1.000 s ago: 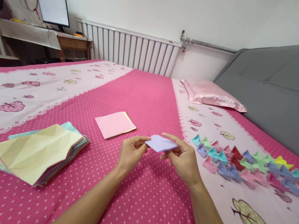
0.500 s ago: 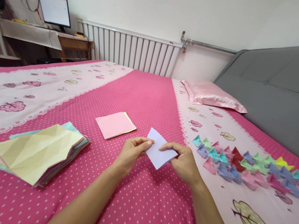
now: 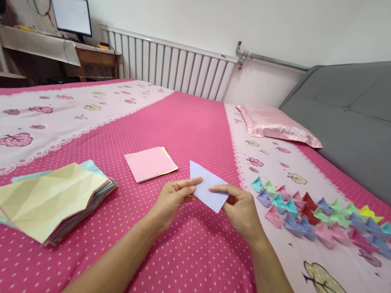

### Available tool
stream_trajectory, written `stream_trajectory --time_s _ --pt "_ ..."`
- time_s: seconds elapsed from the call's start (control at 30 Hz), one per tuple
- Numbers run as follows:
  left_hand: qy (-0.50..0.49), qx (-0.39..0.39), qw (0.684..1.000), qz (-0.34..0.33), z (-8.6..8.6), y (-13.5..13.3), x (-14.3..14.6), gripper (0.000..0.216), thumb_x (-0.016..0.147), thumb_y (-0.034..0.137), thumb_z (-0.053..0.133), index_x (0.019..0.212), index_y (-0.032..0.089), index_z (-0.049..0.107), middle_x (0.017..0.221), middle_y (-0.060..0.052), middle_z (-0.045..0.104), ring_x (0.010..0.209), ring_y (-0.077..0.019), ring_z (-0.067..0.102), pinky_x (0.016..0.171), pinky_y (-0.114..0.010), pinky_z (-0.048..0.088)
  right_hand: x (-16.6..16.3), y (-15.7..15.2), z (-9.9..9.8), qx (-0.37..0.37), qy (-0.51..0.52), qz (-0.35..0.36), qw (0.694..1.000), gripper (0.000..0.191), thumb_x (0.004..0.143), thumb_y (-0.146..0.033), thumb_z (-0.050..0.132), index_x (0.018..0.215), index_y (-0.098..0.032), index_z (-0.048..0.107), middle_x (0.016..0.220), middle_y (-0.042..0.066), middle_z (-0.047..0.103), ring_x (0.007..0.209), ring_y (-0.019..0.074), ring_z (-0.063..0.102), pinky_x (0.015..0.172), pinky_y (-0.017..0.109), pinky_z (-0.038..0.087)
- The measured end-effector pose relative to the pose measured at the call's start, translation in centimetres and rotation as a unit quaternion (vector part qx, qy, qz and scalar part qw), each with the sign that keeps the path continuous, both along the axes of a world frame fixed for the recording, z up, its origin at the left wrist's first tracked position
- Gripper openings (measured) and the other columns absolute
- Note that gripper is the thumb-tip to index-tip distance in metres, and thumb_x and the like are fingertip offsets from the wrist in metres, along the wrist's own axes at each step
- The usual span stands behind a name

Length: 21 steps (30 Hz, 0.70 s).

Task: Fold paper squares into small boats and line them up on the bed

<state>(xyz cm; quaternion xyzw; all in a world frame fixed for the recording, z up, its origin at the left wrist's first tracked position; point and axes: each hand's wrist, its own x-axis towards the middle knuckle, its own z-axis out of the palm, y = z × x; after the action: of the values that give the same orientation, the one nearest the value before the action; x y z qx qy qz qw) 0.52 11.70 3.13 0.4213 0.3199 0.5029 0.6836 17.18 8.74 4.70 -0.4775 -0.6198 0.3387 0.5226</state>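
Observation:
A folded sheet of lavender origami paper point(image 3: 207, 189) is held up between my two hands, above the dotted pink bedspread point(image 3: 174, 264). My left hand point(image 3: 176, 197) pinches its left side, thumb and fingers pressed together. At the right edge my right hand point(image 3: 239, 209) grips it, with the index finger lying across the front. The lower fingers of both hands are partly hidden. Just left of my hands lies a small stack of square paper point(image 3: 150, 164), pink on top. Farther left is a thick pile of creased sheets point(image 3: 48, 199), with pale yellow uppermost.
Rows of small folded paper boats point(image 3: 329, 221) in several colours stand on the bed to the right. A pink pillow point(image 3: 278, 124) lies beyond them against the grey headboard point(image 3: 371, 112). At the back are a radiator point(image 3: 172, 64) and a desk with a monitor point(image 3: 71, 14).
The lavender paper has turned in my hands: its pointed corner now aims up and left, and its lower corner sits higher and farther right. Both hands keep their hold.

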Motion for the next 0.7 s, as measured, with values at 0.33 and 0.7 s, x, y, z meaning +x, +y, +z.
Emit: stream_trajectory --time_s 0.33,0.7 --pt "0.053 0.028 0.998 -0.009 0.21 -0.27 -0.11 0.028 0.067 0.022 0.059 0.09 0.01 0.07 0.085 -0.012 0.07 0.068 -0.0151 0.062 0.069 -0.027 0.049 0.72 -0.02 0.07 0.001 -0.065 0.057 0.996 0.03 0.067 -0.009 0.053 0.084 -0.026 0.071 0.093 0.003 0.066 0.084 0.019 0.062 0.073 0.033 0.05" --pt "0.055 0.051 0.997 -0.015 0.23 -0.3 -0.12 0.024 0.068 0.028 0.063 0.085 0.013 0.072 0.091 -0.011 0.07 0.075 -0.0158 0.062 0.07 -0.025 0.048 0.44 -0.09 0.59 -0.009 -0.031 0.041 0.999 0.015 0.072 -0.029 0.062 0.082 -0.022 0.071 0.083 0.003 0.066 0.077 0.0168 0.061 0.069 0.029 0.046"
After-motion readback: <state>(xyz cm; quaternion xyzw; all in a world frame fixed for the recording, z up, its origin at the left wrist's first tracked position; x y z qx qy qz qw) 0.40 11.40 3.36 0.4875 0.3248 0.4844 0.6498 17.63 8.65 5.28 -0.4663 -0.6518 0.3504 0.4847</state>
